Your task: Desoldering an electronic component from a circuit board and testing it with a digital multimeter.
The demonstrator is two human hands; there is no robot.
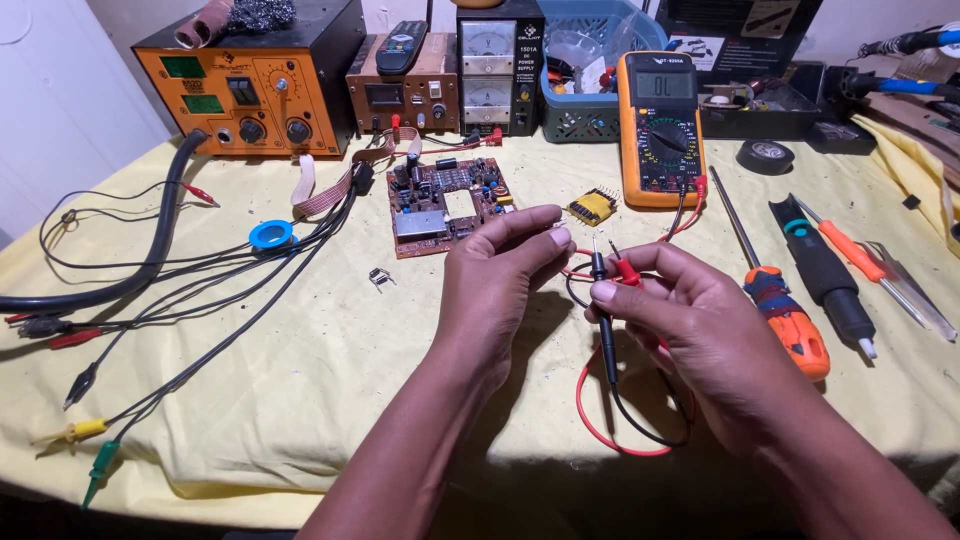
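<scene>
My left hand [500, 275] is raised over the yellow cloth, its thumb and forefinger pinching something tiny that I cannot make out. My right hand [680, 310] holds the black probe [600, 268] and the red probe [625, 268] together, tips pointing up toward the left fingertips. Their red and black leads [600, 420] loop below my wrist and run back to the orange multimeter [660, 128]. A small yellow component with pins [591, 206] lies just beyond my fingers. A brown circuit board [447, 205] lies behind my left hand.
An orange station [250, 95], a small brown meter box [405, 95] and a black power supply [498, 80] line the back. Screwdrivers [790, 310] and tweezers [915, 290] lie right. Black cables and clip leads [150, 300] sprawl left, with a blue ring [271, 235]. A tape roll [765, 155] sits far right.
</scene>
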